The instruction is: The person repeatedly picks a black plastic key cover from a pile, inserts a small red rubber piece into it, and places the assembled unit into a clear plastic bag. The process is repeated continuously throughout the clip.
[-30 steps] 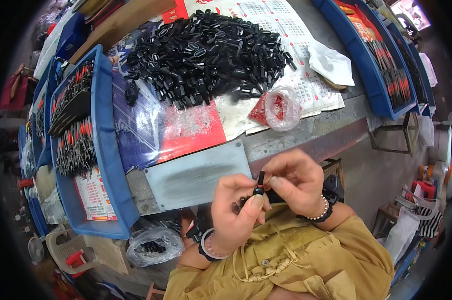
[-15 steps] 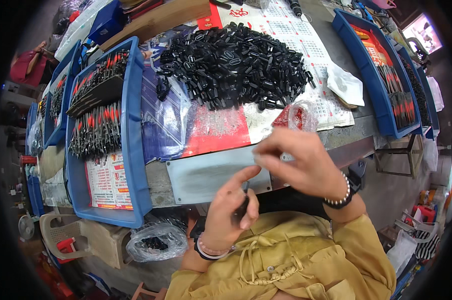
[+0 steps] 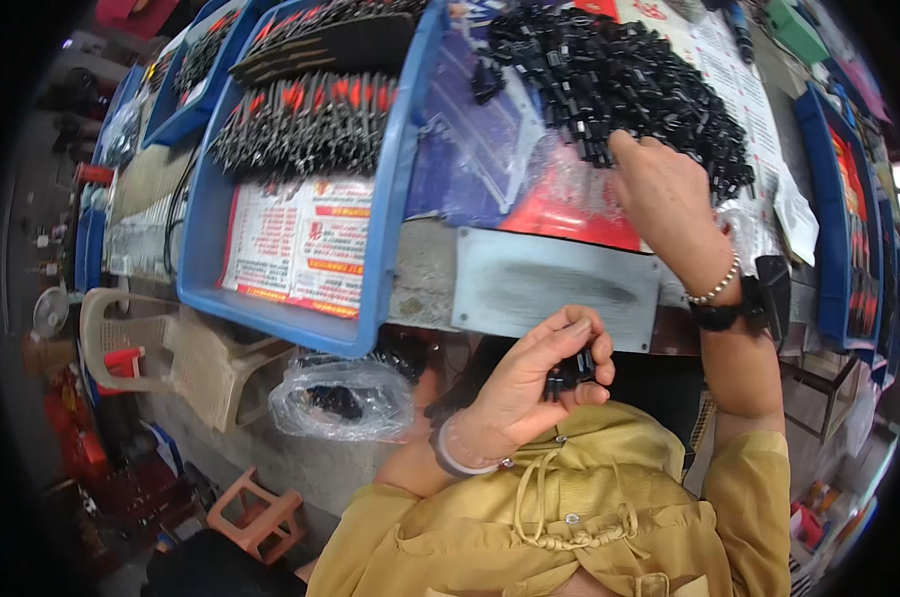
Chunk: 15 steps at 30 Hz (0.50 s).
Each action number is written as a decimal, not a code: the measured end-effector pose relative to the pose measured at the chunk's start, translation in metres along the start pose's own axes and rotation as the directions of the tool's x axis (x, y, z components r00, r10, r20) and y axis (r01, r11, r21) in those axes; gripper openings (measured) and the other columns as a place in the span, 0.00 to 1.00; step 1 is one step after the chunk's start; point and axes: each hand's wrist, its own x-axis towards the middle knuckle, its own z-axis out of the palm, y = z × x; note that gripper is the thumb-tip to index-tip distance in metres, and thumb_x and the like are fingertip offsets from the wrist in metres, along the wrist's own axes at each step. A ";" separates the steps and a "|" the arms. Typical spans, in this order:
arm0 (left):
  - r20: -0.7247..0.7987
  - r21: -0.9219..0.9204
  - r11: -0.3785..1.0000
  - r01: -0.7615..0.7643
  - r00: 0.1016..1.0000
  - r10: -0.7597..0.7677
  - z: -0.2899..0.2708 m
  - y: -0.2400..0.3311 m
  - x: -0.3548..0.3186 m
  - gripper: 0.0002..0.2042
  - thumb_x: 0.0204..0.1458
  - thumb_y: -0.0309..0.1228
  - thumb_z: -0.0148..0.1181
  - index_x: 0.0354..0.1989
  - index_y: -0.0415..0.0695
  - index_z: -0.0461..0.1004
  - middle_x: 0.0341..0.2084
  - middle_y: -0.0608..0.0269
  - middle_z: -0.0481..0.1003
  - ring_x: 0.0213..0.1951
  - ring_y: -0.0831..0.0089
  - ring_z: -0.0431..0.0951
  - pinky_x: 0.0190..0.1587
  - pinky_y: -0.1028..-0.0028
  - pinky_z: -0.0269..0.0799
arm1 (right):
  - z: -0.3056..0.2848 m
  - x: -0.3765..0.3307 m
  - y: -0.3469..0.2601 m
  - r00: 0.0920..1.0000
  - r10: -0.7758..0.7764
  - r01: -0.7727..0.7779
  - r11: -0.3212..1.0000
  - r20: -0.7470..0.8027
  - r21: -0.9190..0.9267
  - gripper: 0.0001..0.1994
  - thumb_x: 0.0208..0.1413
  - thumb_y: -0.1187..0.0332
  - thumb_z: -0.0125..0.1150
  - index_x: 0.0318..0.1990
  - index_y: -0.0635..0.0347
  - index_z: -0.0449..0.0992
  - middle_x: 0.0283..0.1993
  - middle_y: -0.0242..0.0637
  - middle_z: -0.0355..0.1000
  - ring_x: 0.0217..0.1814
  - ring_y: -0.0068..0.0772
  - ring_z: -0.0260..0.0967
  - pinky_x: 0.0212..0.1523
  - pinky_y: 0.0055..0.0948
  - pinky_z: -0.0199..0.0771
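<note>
My left hand (image 3: 529, 383) is held close to my chest, fingers curled around several small black plastic parts (image 3: 569, 372). My right hand (image 3: 666, 204) reaches forward over the table edge, its fingertips at the near side of a big heap of the same black parts (image 3: 619, 75). Whether those fingers have closed on a piece is hidden. The heap lies on printed paper and clear plastic sheeting on the bench.
A blue tray (image 3: 390, 199) at left holds rows of red-and-black parts and a printed sheet. Another blue tray (image 3: 848, 209) stands at right. A grey metal plate (image 3: 554, 284) fronts the bench. Below are a plastic bag of parts (image 3: 340, 398), a beige stool (image 3: 161, 348) and an orange stool (image 3: 261, 517).
My right hand left my left hand and moved forward to the heap of black parts. My left hand stayed near my chest with its parts. The view tilted toward the left tray.
</note>
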 end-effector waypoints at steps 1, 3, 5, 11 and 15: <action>-0.015 0.031 0.999 0.010 1.000 -0.009 -0.001 0.000 0.000 0.08 0.60 0.35 0.52 0.40 0.45 0.67 0.28 0.63 0.68 0.32 0.73 0.71 0.27 0.79 0.70 | 0.001 -0.001 0.000 1.000 -0.027 0.027 1.000 -0.016 0.001 0.06 0.47 0.75 0.55 0.34 0.61 0.69 0.29 0.49 0.72 0.28 0.52 0.73 0.27 0.43 0.74; -0.010 0.050 0.999 -0.013 1.000 0.013 -0.002 -0.002 -0.001 0.06 0.60 0.34 0.52 0.38 0.45 0.66 0.26 0.65 0.66 0.28 0.75 0.69 0.24 0.81 0.63 | 0.001 -0.004 0.000 1.000 -0.027 0.027 0.999 -0.002 0.024 0.05 0.49 0.75 0.54 0.34 0.62 0.68 0.29 0.48 0.72 0.28 0.52 0.73 0.28 0.43 0.74; 0.006 0.096 0.995 -0.031 1.000 0.030 -0.001 -0.003 -0.001 0.05 0.60 0.32 0.52 0.37 0.46 0.65 0.25 0.67 0.65 0.26 0.77 0.66 0.22 0.81 0.58 | 0.000 -0.008 0.001 0.999 -0.027 0.028 0.999 -0.022 0.047 0.05 0.49 0.74 0.53 0.34 0.63 0.67 0.29 0.48 0.71 0.29 0.53 0.73 0.28 0.44 0.73; -0.042 0.270 0.951 -0.148 0.985 0.166 0.006 -0.007 0.002 0.04 0.57 0.25 0.52 0.39 0.43 0.68 0.20 0.68 0.63 0.19 0.78 0.62 0.18 0.81 0.54 | -0.030 -0.048 0.004 0.987 -0.006 0.092 0.841 -0.161 0.533 0.10 0.49 0.76 0.56 0.40 0.68 0.70 0.31 0.47 0.72 0.26 0.41 0.73 0.27 0.35 0.72; -0.020 0.445 0.849 -0.283 0.945 0.326 0.014 -0.013 0.008 0.12 0.56 0.24 0.56 0.48 0.37 0.68 0.26 0.66 0.69 0.21 0.82 0.67 0.20 0.82 0.59 | -0.058 -0.104 0.005 0.905 0.067 -0.419 -0.035 0.421 0.907 0.09 0.53 0.77 0.59 0.41 0.69 0.72 0.32 0.29 0.70 0.29 0.13 0.68 0.27 0.15 0.68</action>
